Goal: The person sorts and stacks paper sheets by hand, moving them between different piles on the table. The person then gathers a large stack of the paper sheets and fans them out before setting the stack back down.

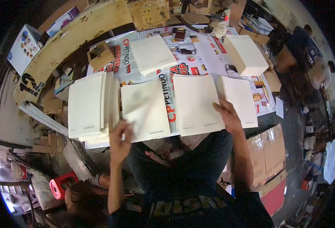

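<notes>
Visibly, six main stacks of pale sheets lie on the printed banner (213,70): four across the front, two behind.
- The left hand (121,136) is at the lower-left corner of the second front stack (148,110), counting from the left; its fingers are bent and blurred, so I cannot tell whether they pinch a sheet. A pale smear over that stack may be a moving sheet.
- The right hand (228,115) has its fingers loosely bent and parted, not clenched, their tips at the right edge of the third front stack (197,104).
- The leftmost front stack (85,106) has uneven layers along its right side; the fourth (239,100) sits just right of the third.
- Behind are one rear-left stack (152,53) and one thicker rear-right stack (247,53).
- Readable on the banner: "CP PETINDO", twice, and "MERDEKA". Small print near the stacks' lower edges is too fine to read.
- One board (28,81) at left bears "12".
- One red stool (63,184) stands at lower left.
</notes>
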A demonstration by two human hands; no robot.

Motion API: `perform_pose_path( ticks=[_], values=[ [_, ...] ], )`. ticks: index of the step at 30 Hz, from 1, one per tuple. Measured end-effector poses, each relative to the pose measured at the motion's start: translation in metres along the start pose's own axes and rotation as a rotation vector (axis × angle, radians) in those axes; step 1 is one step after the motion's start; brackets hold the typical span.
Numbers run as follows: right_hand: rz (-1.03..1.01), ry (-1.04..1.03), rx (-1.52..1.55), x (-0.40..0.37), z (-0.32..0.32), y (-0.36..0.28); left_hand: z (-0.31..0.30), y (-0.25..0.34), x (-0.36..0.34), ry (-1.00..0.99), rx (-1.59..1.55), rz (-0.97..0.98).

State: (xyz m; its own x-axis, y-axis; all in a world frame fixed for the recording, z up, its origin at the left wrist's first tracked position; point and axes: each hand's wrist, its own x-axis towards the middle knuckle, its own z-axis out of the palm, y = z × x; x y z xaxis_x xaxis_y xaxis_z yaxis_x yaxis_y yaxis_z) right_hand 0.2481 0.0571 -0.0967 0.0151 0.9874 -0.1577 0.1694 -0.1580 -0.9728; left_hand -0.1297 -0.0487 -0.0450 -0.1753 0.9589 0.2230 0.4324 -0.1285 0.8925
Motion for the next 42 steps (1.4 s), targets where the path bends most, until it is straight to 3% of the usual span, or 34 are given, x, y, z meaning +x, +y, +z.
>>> perform_pose_path(
  ticks=[2, 3, 7, 13, 17, 19, 20, 21, 23, 24, 25, 26, 27, 28, 30, 32, 33, 36, 37, 40, 42],
  values=[
    [0.004, -0.009, 0.038, -0.005, 0.023, -0.009, -0.001, -0.006, -0.017, 0.398, -0.191, -0.060],
    [0.014, -0.009, 0.110, -0.006, 0.036, -0.012, -0.001, -0.005, -0.023, 0.439, -0.310, -0.071],
    [-0.007, 0.066, 0.262, -0.009, 0.052, -0.053, 0.001, -0.015, -0.031, 0.484, -0.415, -0.097],
    [0.004, 0.211, 0.480, -0.017, 0.014, -0.085, 0.016, -0.014, -0.023, 0.458, -0.462, -0.182],
    [-0.011, 0.159, 0.430, -0.023, 0.013, -0.092, 0.021, -0.039, -0.029, 0.576, -0.639, -0.184],
    [-0.108, 0.104, 0.174, -0.030, 0.031, -0.097, 0.021, -0.045, -0.033, 0.599, -0.686, -0.148],
    [-0.161, 0.105, 0.062, -0.021, 0.039, -0.070, 0.020, -0.045, -0.034, 0.614, -0.738, -0.112],
    [-0.203, 0.089, -0.031, -0.023, 0.060, -0.069, 0.021, -0.031, -0.027, 0.610, -0.731, -0.109],
    [-0.140, -0.069, -0.117, -0.027, 0.101, -0.065, 0.024, 0.008, -0.006, 0.837, -0.984, -0.238],
    [-0.173, -0.081, -0.013, -0.028, 0.126, -0.055, 0.022, -0.002, -0.005, 0.829, -0.978, -0.232],
    [-0.077, -0.171, -0.010, -0.036, 0.141, -0.067, 0.020, -0.020, -0.005, 0.619, -0.454, -0.056],
    [-0.218, -0.141, 0.054, -0.019, 0.165, -0.019, 0.016, -0.030, -0.003, 0.389, 0.063, 0.117],
    [-0.223, -0.168, 0.139, -0.012, 0.185, 0.000, 0.002, -0.005, 0.003, 0.127, 0.203, -0.185],
    [-0.230, -0.191, 0.224, -0.014, 0.197, -0.004, -0.002, -0.001, 0.009, 0.027, 0.208, -0.223],
    [-0.047, -0.345, 0.366, -0.024, 0.195, -0.006, -0.005, 0.011, 0.015, -0.032, 0.222, -0.285],
    [-0.118, -0.302, 0.351, -0.024, 0.194, -0.009, -0.003, 0.012, 0.017, 0.172, 0.534, 0.013],
    [-0.160, -0.312, 0.335, -0.025, 0.189, -0.009, -0.004, 0.014, 0.013, 0.162, 0.496, -0.097],
    [-0.154, -0.338, 0.301, -0.034, 0.176, -0.024, -0.005, 0.003, 0.008, 0.206, 0.267, -0.007],
    [-0.098, -0.362, 0.332, -0.038, 0.173, -0.033, -0.004, 0.000, 0.005, 0.187, 0.056, -0.153],
    [0.058, -0.381, 0.473, -0.036, 0.182, -0.038, -0.005, -0.005, 0.006, 0.173, 0.183, -0.211],
    [0.163, -0.372, 0.582, -0.034, 0.188, -0.038, -0.003, -0.002, 0.007, 0.213, 0.232, -0.141]
  ],
)
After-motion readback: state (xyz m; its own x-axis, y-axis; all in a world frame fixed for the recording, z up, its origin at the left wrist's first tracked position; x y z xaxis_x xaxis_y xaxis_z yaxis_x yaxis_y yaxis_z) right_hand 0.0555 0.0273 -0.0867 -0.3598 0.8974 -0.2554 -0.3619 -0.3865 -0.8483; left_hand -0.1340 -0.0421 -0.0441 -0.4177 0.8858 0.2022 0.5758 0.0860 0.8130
